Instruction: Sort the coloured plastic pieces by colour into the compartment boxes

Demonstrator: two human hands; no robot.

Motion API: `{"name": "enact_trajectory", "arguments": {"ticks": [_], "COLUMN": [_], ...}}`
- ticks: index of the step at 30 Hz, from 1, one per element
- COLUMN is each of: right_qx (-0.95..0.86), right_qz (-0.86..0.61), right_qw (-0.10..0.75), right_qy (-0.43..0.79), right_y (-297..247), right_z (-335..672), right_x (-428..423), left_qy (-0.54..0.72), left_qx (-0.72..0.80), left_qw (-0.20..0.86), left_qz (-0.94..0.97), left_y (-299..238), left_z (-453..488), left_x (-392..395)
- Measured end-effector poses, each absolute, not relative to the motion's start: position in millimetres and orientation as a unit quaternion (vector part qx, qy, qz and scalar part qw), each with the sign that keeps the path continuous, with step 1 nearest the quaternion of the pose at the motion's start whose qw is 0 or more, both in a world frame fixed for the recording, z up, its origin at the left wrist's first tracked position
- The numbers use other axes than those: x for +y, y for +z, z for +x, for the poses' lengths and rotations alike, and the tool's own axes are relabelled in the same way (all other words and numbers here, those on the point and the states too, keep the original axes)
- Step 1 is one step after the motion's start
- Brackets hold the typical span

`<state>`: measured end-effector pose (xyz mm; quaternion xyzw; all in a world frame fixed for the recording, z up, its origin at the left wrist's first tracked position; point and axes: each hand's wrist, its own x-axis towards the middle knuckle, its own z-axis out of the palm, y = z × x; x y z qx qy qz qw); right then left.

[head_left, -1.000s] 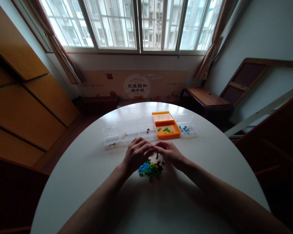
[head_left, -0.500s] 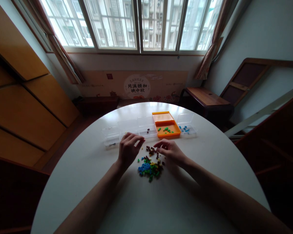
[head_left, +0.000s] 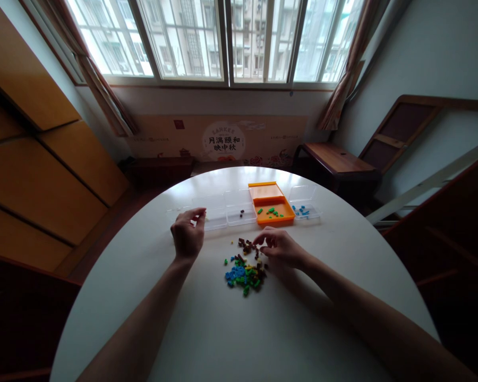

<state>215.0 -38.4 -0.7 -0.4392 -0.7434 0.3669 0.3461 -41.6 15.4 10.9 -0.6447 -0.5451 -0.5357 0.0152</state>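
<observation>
A heap of small blue, green, yellow and brown bricks [head_left: 245,268] lies in the middle of the round white table [head_left: 239,329]. My left hand [head_left: 188,234] hovers over the leftmost clear tray [head_left: 179,215], fingers pinched together; what they hold is too small to make out. My right hand [head_left: 279,248] rests at the heap's right edge, its fingertips pinched near the brown bricks. Beyond the heap stand a row of clear trays [head_left: 227,209], an orange tray [head_left: 271,207] with green bricks and a clear tray [head_left: 305,204] with blue bricks.
Windows with curtains fill the far wall. A dark wooden bench [head_left: 334,159] stands behind the table on the right. Wooden cabinets [head_left: 35,154] line the left side. A printed panel [head_left: 223,140] runs below the window sill.
My left hand has left the heap and moved up and to the left, over the leftmost clear tray. My right hand has stayed by the heap.
</observation>
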Motion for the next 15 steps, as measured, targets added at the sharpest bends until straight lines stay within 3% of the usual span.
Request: {"name": "enact_trajectory", "arguments": {"ticks": [8, 15], "right_qx": [-0.814, -0.847], "right_qz": [-0.375, -0.368], "right_qw": [0.241, 0.222], "right_qy": [0.371, 0.314], "right_y": [9.0, 3.9], "right_z": [225.4, 224.4], "right_x": [-39.9, -40.7], "left_qy": [-0.507, -0.499], "left_qx": [-0.459, -0.391], "left_qw": [0.024, 0.024], "left_qz": [-0.729, -0.773], "left_y": [15.5, 16.8], "left_z": [-26.5, -18.3], "left_x": [2.1, -4.1]}}
